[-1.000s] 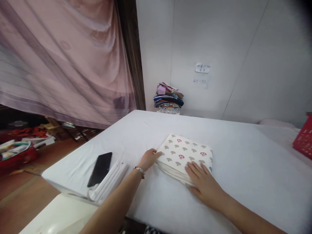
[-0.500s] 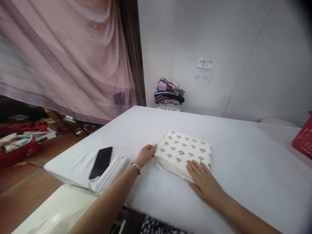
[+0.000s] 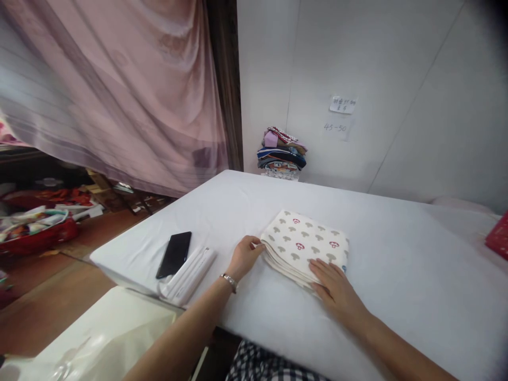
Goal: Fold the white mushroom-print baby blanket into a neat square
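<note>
A folded white cloth (image 3: 304, 244) printed with grey and red mushrooms lies on the white-covered table (image 3: 397, 275). My left hand (image 3: 245, 256) grips the cloth's left corner, its fingers curled around the stacked edges. My right hand (image 3: 337, 291) lies flat on the near right part of the cloth, fingers stretched out and pressing down. A thin bracelet sits on my left wrist.
A black phone (image 3: 173, 254) and a white folded item (image 3: 188, 273) lie near the table's left corner. A stack of folded clothes (image 3: 282, 153) stands against the back wall. A red basket (image 3: 499, 235) is at the right edge, a pink curtain (image 3: 119, 90) on the left.
My hands and the cloth keep almost the same pose. My left fingers have curled tighter around the cloth's left corner. The camera has shifted slightly.
</note>
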A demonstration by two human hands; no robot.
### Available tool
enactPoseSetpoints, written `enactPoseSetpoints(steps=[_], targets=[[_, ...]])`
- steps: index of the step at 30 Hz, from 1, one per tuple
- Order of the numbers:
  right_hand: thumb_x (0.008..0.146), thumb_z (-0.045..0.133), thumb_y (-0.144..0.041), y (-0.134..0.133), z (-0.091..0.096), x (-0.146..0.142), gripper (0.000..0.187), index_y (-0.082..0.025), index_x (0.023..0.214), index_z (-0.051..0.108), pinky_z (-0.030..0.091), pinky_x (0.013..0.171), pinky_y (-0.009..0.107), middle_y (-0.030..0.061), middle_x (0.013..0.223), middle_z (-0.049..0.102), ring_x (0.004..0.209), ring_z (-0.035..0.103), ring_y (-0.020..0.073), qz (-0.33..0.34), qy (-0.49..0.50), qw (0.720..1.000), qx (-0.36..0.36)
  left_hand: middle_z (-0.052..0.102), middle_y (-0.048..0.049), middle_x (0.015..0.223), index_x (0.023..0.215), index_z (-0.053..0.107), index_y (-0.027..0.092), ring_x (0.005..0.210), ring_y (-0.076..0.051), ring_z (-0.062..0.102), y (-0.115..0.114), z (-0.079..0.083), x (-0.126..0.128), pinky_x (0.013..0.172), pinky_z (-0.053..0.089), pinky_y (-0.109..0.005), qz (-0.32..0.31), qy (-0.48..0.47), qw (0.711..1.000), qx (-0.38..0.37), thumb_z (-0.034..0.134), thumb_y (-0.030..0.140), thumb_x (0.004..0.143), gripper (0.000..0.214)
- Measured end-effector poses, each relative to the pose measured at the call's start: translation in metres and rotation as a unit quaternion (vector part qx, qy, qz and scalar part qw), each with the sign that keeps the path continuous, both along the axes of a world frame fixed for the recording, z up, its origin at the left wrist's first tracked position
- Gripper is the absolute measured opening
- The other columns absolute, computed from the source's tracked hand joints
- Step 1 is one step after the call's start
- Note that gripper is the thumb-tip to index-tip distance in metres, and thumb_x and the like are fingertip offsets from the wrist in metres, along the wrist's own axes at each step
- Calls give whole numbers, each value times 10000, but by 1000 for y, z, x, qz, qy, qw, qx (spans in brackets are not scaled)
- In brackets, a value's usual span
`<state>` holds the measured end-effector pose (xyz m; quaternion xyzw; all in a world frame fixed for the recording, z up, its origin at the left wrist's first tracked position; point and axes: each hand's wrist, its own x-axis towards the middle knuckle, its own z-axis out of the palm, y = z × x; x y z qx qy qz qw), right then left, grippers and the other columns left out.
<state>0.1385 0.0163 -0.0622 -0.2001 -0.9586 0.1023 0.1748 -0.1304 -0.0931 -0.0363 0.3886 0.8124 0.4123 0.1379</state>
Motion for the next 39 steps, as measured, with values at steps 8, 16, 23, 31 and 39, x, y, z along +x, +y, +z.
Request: enactPoseSetpoints(steps=[8, 16, 23, 31, 39], targets=[[916, 370, -341, -1, -4, 0, 417, -244, 1318, 422, 294, 1034, 486, 48, 1352, 436, 1263, 367, 229, 1, 11, 999, 31, 605, -33, 894, 752, 629, 199, 735, -140, 552, 2, 0, 3, 655, 392, -245, 3, 21, 998, -60, 559, 362, 697, 186], [908, 386, -346, -1, -1, 2, 449, -232, 1342, 391, 290, 1036, 488, 60, 1374, 406, 1275, 347, 236, 26, -5, 998, 55, 638, -50, 749, 639, 595, 180, 664, -166, 558, 4, -3, -6, 554, 349, -254, 22, 26, 994, -107, 544, 252, 650, 89], [909, 381, -341, -1, -2, 2, 450, -231, 1346, 383, 288, 1040, 490, 49, 1387, 385, 1281, 338, 233, 32, -15, 997, 68, 637, -24, 725, 773, 626, 190, 630, -142, 566, 1, 5, -11, 570, 394, -246, 49, 20, 997, -56, 501, 216, 698, 148], [906, 393, -331, -1, -4, 2, 451, -236, 1346, 383, 298, 1031, 492, 66, 1370, 409, 1273, 352, 237, 30, 16, 997, 66, 611, -7, 904, 911, 606, 224, 764, -123, 575, 5, 19, 1, 701, 448, -244, 20, 37, 997, 63, 497, 195, 712, 229], [896, 408, -330, -3, -4, 1, 444, -222, 1327, 411, 283, 1041, 493, 65, 1358, 428, 1268, 358, 237, 21, 27, 998, 56, 591, -27, 1060, 1115, 555, 237, 919, -157, 547, -2, -5, 10, 801, 432, -264, -23, -44, 998, 41, 554, 199, 684, 433]])
